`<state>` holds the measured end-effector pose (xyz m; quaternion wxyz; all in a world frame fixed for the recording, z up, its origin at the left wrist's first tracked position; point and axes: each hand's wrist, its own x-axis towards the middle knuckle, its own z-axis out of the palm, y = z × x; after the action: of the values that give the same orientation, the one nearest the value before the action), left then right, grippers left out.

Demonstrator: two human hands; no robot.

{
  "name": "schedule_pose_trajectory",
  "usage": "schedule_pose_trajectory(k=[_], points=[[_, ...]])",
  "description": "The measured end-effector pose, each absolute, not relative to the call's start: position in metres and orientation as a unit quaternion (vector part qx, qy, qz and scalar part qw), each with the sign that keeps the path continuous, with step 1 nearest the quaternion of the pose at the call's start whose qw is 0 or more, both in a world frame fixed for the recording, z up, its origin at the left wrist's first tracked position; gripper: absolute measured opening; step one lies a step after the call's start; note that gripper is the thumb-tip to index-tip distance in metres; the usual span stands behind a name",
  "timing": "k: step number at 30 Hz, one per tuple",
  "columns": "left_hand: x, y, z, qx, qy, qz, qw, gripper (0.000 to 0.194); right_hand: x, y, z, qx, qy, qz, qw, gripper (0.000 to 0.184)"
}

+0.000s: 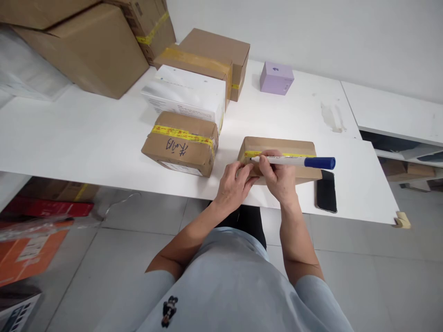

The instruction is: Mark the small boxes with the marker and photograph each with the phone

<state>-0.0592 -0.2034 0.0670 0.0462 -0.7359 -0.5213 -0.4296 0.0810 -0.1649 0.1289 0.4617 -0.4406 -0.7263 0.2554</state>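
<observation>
A white marker pen (287, 160) with a blue cap on its back end is pinched in my right hand (282, 180). The pen lies nearly level, its tip pointing left at the top of a brown cardboard box (304, 148) banded with yellow tape. My left hand (233, 186) grips the near left edge of that box, fingers bent against it. Whether there is fresh ink under the tip, I cannot tell. Left of it sits another cardboard box (194, 150) with yellow tape and dark handwriting. A black phone (326, 192) lies by the box's right end.
Behind the written box stand a white box (187, 90) and brown boxes (218, 46). A lilac box (277, 78) is near the wall. Large cartons (100, 50) fill the back left of the white table (69, 138). Orange packaging (31, 253) is at lower left.
</observation>
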Motion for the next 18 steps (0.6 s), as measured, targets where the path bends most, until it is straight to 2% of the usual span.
schedule_pose_trajectory(k=[10,14,18], points=[[-0.058,-0.204,0.066,-0.735,-0.514,-0.438,0.051,0.03,0.086,-0.164,0.123,-0.444,-0.714,0.278,0.465,0.023],[-0.059,-0.203,0.065,-0.733,-0.517,-0.439,0.053,0.029,0.086,-0.172,0.12,-0.47,-0.645,0.264,0.542,0.024],[-0.059,-0.199,0.063,-0.729,-0.521,-0.439,0.062,0.031,0.102,-0.193,0.122,-0.493,-0.495,0.296,0.651,0.03]])
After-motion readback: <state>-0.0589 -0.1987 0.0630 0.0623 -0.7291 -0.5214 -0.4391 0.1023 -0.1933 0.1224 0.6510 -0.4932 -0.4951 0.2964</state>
